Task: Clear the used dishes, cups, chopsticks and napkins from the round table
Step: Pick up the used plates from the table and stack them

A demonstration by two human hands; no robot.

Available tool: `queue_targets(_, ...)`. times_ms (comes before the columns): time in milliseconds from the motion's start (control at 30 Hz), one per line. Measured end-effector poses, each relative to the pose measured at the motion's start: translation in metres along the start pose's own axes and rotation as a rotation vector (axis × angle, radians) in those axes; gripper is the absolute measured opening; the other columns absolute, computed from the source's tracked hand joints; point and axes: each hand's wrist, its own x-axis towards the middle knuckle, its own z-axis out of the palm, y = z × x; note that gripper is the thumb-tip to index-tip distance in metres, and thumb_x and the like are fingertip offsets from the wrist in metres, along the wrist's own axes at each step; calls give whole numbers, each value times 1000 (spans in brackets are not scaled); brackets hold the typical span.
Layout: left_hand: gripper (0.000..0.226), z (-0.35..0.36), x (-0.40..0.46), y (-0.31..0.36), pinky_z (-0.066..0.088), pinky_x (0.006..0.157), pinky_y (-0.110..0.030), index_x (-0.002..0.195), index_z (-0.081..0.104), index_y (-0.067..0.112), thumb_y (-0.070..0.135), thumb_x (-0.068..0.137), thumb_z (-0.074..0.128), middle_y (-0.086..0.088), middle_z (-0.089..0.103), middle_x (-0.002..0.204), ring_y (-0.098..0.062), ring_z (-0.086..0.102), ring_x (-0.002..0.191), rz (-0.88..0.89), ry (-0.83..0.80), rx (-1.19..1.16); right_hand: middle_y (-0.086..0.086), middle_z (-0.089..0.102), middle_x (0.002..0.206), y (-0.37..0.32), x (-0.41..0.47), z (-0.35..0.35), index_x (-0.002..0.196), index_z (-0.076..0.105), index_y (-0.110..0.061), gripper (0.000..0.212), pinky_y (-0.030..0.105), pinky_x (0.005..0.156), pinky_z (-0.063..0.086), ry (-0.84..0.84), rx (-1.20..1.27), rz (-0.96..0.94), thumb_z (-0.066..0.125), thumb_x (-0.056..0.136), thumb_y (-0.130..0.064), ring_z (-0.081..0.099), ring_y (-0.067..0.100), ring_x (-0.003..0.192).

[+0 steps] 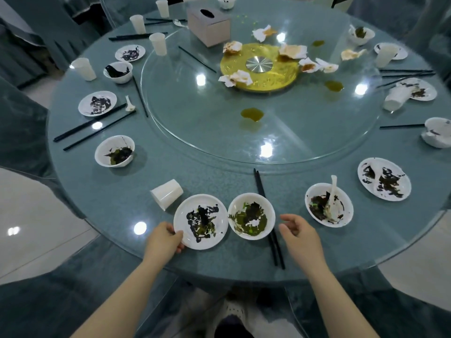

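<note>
Plate at the near bench edge, touching the bowl on its left, is pinched at the rim by my left hand; I should lift it level while my right hand, fingers relaxed and empty beside that bowl, takes the bowl.

Dim, cool overhead light scatters bright glare spots across the glass tabletop, whose rim bows with wide-angle distortion.
</note>
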Motion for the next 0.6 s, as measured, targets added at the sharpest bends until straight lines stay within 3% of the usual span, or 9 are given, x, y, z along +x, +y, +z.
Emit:
queue_targets(100,4,-3,-8,5,53,57,-32,89,48,15,12,88,50,0,69,55,-14,64,45,19,-12,-59,-12,65,85,-3,2,-1,100,61,-32,17,19,68,42,-15,-8,-6,62,88,-20,59,0,81)
queue_targets(267,16,-23,-27,21,41,45,-22,95,49,23,10,85,48,-4,69,56,-11,62,44,80,78,-158,-13,65,87,-5,2,-2,99,63,-31,15,23,73,45,-17,19,2,61,88,-22,60,1,84)
queue_targets(467,21,-45,-43,44,40,41,-18,97,54,25,7,88,48,-5,67,53,-10,59,42,197,105,-294,-5,70,91,-8,-6,-14,98,65,-28,14,35,85,52,7,111,42,61,88,-20,65,14,87)
queue_targets(600,28,-53,-48,66,40,41,-20,95,56,31,6,88,47,-4,66,53,-11,58,43,286,33,-342,-3,72,88,-14,-19,-26,93,64,-30,15,30,77,52,100,181,60,61,87,-17,66,13,80)
